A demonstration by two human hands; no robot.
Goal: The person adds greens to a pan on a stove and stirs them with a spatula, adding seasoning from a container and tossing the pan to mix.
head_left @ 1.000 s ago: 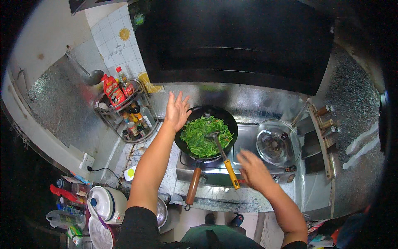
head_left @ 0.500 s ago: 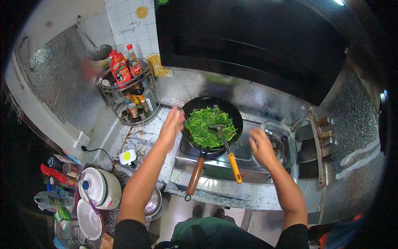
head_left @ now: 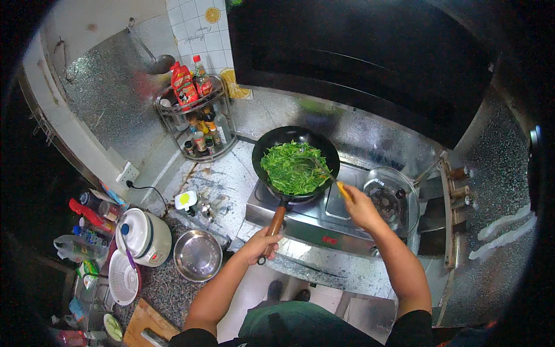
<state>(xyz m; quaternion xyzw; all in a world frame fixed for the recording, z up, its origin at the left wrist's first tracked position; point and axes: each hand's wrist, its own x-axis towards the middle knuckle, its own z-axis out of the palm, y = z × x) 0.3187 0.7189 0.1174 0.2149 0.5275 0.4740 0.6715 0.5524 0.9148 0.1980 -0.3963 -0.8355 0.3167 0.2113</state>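
A black wok full of chopped green vegetables sits on the left part of the steel gas stove. My left hand is wrapped around the wok's brown wooden handle, close to its ring end. Gripped in my right hand is a metal spatula with a yellow handle. Its head is down among the greens, partly buried in them. To the right of that hand, a round glass lid lies on the stove's right side.
A corner rack of bottles stands behind left. On the left counter are an empty steel bowl, a white rice cooker, a white strainer and a wooden cutting board with a knife. A dark range hood overhangs the stove.
My left hand has come down from beside the wok's rim onto its handle. My right hand has moved left and taken hold of the spatula, whose handle now points further right.
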